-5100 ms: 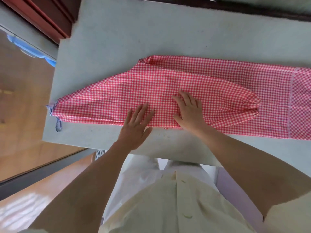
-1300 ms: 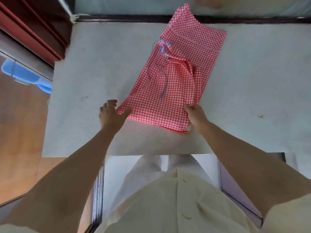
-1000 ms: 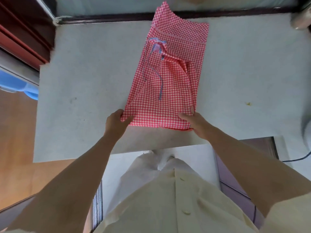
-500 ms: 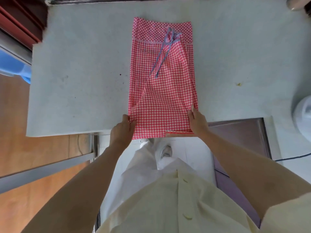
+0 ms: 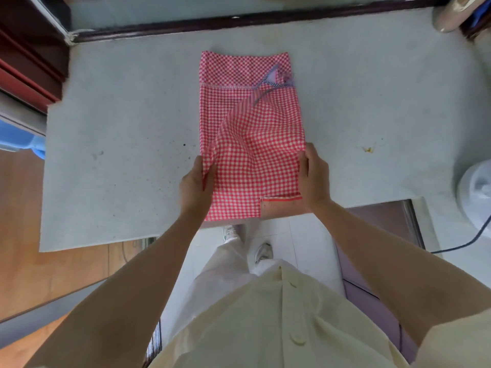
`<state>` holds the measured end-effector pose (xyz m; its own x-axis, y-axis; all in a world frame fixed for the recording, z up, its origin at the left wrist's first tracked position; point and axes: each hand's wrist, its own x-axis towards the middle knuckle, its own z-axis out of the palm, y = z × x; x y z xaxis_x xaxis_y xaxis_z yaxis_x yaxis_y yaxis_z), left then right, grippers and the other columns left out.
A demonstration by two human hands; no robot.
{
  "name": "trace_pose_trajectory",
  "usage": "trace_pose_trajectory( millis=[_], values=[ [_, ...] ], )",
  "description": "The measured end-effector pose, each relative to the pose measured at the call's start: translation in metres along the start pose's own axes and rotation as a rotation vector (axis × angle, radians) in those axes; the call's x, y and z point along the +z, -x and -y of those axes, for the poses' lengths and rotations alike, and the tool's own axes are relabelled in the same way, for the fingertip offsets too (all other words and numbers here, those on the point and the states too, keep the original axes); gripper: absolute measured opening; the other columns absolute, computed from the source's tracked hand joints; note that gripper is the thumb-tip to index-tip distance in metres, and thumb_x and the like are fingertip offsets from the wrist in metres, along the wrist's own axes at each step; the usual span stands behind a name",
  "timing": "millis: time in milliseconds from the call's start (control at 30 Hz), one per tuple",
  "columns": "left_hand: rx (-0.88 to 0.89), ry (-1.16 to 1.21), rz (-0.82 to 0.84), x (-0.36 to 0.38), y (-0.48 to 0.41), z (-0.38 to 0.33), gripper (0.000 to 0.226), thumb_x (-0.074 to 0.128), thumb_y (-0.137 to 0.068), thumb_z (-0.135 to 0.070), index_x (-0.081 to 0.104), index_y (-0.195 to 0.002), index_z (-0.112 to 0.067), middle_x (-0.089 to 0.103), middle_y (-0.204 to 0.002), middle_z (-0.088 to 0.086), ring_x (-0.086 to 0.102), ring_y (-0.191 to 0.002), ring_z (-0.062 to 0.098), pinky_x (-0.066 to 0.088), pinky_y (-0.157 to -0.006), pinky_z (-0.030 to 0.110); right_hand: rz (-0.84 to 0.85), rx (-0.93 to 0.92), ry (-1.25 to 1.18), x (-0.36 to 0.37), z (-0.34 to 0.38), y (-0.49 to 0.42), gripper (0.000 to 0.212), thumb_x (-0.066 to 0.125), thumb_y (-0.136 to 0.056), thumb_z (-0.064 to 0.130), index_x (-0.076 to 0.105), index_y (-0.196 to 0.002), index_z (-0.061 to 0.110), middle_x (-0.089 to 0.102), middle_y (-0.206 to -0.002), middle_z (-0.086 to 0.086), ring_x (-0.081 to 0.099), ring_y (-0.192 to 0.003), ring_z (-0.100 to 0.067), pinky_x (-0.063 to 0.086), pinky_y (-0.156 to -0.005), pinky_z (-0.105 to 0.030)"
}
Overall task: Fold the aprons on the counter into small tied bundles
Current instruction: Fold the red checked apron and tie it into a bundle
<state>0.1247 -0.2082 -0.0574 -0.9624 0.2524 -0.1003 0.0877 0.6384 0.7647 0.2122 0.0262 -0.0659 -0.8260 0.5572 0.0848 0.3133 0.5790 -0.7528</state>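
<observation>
The apron (image 5: 249,134) (red gingham, folded into a long strip) lies on the counter (image 5: 119,134), its near end raised. The left hand (image 5: 194,185) and right hand (image 5: 314,176) each pinch a side edge.

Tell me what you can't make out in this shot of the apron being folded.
All in the head view.
Left hand and right hand: the fingers under the apron are hidden by the cloth.
Blue striped ties: blurred, so knotted or loose is unclear.
White object at the right: cut off by the frame edge.
Yellow speck on the counter: too small to identify.
</observation>
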Motion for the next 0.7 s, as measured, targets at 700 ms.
trace_pose_trajectory(
  millis=[700],
  values=[
    [-0.236, -0.324, 0.389, 0.022, -0.122, 0.004, 0.049, 0.036, -0.103, -0.041, 0.032, -0.145, -0.016, 0.063, -0.124, 0.008, 0.065, -0.093, 0.025, 0.05, -0.075, 0.033, 0.28, 0.434, 0.163, 0.048, -0.017, -0.096, 0.043, 0.035, -0.104, 0.038, 0.046, -0.136, 0.012, 0.061, -0.106, 0.003, 0.061, -0.091, -0.018, 0.05, -0.089, -0.033]
  ],
)
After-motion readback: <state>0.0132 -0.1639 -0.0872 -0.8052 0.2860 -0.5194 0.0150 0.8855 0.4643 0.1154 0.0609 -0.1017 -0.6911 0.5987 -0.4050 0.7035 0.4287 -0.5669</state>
